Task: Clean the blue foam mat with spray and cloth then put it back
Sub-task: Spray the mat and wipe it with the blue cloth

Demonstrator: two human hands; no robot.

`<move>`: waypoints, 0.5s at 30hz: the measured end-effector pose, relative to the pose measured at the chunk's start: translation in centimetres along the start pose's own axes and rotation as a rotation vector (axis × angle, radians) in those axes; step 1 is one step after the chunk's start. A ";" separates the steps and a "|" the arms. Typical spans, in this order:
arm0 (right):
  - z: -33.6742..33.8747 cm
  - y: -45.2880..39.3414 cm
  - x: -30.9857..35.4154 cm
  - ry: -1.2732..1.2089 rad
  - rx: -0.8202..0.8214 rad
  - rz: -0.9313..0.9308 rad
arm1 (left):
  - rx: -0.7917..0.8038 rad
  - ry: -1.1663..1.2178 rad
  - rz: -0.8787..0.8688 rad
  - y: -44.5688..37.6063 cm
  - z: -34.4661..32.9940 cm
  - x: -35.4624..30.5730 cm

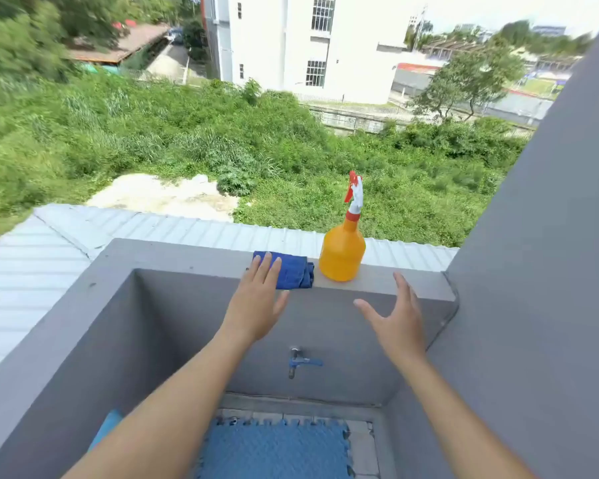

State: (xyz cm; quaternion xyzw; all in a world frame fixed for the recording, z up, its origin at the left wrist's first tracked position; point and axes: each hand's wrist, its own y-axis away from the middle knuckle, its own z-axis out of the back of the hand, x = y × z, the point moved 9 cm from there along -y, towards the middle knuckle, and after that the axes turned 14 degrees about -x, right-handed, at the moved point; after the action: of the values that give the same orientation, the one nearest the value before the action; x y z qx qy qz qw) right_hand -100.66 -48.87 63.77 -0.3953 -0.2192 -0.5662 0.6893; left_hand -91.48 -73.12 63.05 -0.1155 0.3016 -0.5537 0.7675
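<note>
A blue cloth [291, 273] is seen folded on the grey ledge [395, 280], just beside an orange spray bottle [342, 252] that stands upright on the same ledge. The left hand [256, 305] is stretched out with straight, open fingers [265, 267] over the near edge of the cloth, though contact cannot be told, and the right hand [395, 321] is held spread and open below the bottle, gripping nothing. The blue foam mat [274, 451] is laid flat on the tiled floor under a blue tap [300, 361] on the wall.
</note>
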 end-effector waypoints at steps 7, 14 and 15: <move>-8.7 -12.9 2.5 -0.042 0.052 0.049 | 0.277 -0.174 -0.024 -6.7 -10.7 2.4; -14.6 -18.1 1.1 -0.250 -0.031 0.044 | 0.295 -0.297 -0.002 -6.7 -18.6 6.9; -14.8 -18.2 0.8 -0.249 -0.075 0.059 | 0.250 -0.285 -0.005 -6.8 -18.9 7.2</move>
State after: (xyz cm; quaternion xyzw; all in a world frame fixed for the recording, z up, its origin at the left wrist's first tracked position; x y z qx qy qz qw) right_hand -119.93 -61.96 61.04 -0.4944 -0.2699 -0.4999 0.6579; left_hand -106.51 -79.28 49.14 -0.0970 0.1183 -0.5668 0.8095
